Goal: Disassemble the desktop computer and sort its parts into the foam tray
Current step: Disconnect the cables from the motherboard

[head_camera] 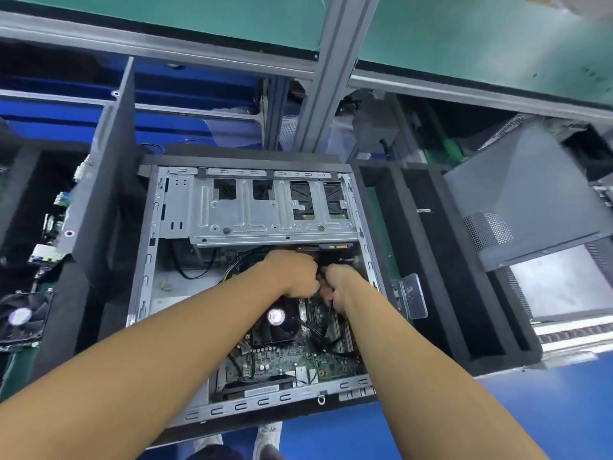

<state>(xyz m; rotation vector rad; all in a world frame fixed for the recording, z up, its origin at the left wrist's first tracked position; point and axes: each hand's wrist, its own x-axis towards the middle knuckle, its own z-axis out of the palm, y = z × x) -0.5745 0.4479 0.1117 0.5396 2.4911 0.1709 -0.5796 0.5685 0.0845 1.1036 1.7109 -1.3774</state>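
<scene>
Nearest the camera, two bare forearms, reaching from the lower edge into the open desktop computer (149, 260), flat on the blue table (547, 410). Left hand (292, 273) and right hand (338, 287) close together, almost touching, deep in the case, just below the metal drive cage (265, 210) and above the cooler fan (277, 322) on the green motherboard (282, 363). Grip of the right hand: fingers curled around black cables (318, 336). Grip of the left hand: fingers curled too, but inside hidden behind the knuckles, so cannot tell what is held, if anything. Black foam tray (431, 260) just beside the case on the right, long slots facing up. Grey side panel (530, 200) leaning at the far side of the tray. Dark upright panel (109, 161) left of the case.
</scene>
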